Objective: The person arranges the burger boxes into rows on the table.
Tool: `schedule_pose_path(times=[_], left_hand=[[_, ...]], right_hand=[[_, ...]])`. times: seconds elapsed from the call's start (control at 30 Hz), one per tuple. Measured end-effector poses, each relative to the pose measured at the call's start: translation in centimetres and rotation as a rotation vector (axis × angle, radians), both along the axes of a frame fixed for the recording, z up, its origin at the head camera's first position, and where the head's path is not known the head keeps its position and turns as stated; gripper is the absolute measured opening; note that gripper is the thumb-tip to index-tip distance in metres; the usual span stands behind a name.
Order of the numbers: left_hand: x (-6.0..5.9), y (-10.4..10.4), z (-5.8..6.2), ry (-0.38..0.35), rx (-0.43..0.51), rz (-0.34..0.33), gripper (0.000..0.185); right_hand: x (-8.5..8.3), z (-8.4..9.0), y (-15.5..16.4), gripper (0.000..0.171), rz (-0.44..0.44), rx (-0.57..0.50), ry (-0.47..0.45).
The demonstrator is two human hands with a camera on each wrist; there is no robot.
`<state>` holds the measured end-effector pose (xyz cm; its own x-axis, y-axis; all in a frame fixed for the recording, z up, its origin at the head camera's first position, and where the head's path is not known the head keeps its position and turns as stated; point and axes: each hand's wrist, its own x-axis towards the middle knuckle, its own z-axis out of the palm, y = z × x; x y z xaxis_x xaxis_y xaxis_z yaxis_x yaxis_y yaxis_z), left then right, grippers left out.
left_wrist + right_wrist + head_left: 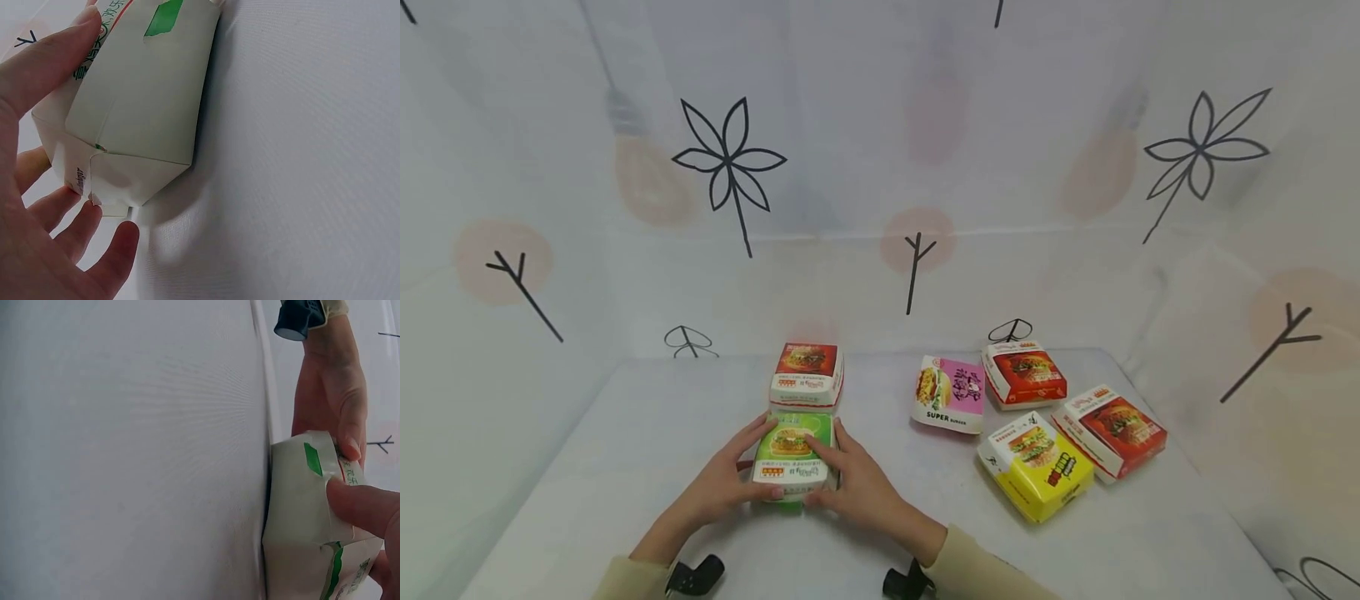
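Note:
A green and white burger box (792, 468) lies on the white table, with a hand on each side of it. My left hand (718, 485) grips its left side, thumb along the front face. In the left wrist view, that hand's fingertips touch or come near the white end of the box (137, 106), and the little finger stands free. From the right, my right hand (867, 490) holds the box, its thumb on the front and a finger reaching over the lid. A small green patch marks the box's front (297, 506) in the right wrist view.
Directly behind stands a red and white burger box (805, 377). To the right are a pink and white box (949, 395), a yellow box (1037, 467) and two more red boxes, one being the rear red box (1024, 375). A patterned white cloth (850, 167) hangs behind the table.

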<state>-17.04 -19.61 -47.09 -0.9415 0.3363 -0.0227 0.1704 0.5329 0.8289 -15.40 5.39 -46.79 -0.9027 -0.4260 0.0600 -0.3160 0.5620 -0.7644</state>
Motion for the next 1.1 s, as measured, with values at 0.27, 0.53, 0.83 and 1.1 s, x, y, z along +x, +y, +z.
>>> schedule_pose_path(times=[0.27, 0.53, 0.83, 1.1], left_hand=[[-0.2, -0.1, 0.4, 0.038, 0.009, -0.015, 0.095], [-0.2, -0.3, 0.3, 0.045, 0.013, -0.013, 0.095], [-0.2, -0.4, 0.1, 0.040, 0.007, -0.007, 0.097], [-0.3, -0.2, 0.2, 0.019, 0.003, -0.008, 0.100]], right_hand=[[-0.3, 0.3, 0.0, 0.076, -0.005, -0.047, 0.009], [-0.6, 0.2, 0.2, 0.092, 0.020, -0.034, -0.010], [-0.7, 1.0, 1.3, 0.088, 0.007, -0.093, -0.035], [-1.4, 2.3, 3.4, 0.074, -0.048, -0.199, -0.028]])
